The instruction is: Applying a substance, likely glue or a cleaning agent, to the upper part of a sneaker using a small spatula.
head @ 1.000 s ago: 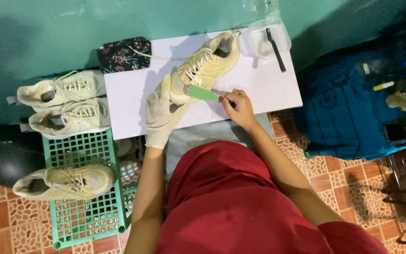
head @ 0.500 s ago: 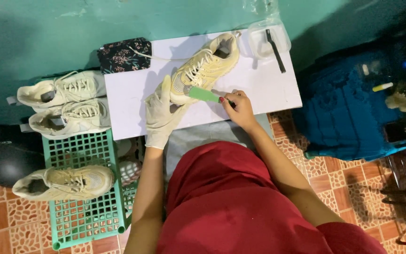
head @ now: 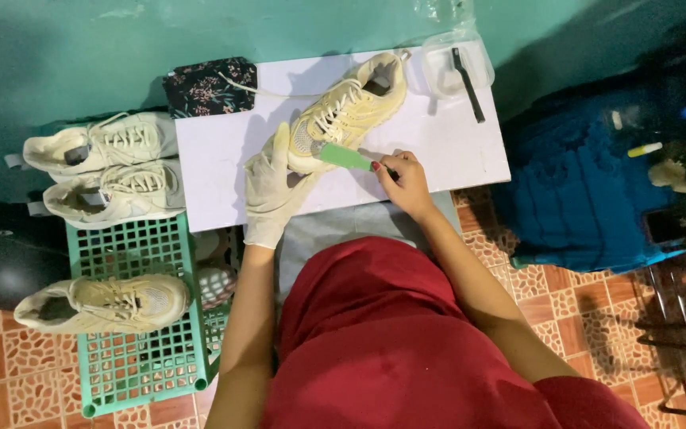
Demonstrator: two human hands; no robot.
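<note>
A cream sneaker (head: 351,107) lies on a white table (head: 454,151), toe toward me. My left hand (head: 273,184), in a pale rubber glove, grips the toe end of the sneaker. My bare right hand (head: 403,181) holds a green-handled brush (head: 344,156) and presses it against the side of the sneaker near the toe.
A dark floral pouch (head: 210,84) and a clear container (head: 448,67) with a black tool (head: 468,83) sit on the table's far side. Two cream sneakers (head: 109,167) lie left of the table. A third one (head: 105,302) rests on a green plastic crate (head: 140,357). Blue bag (head: 581,191) at right.
</note>
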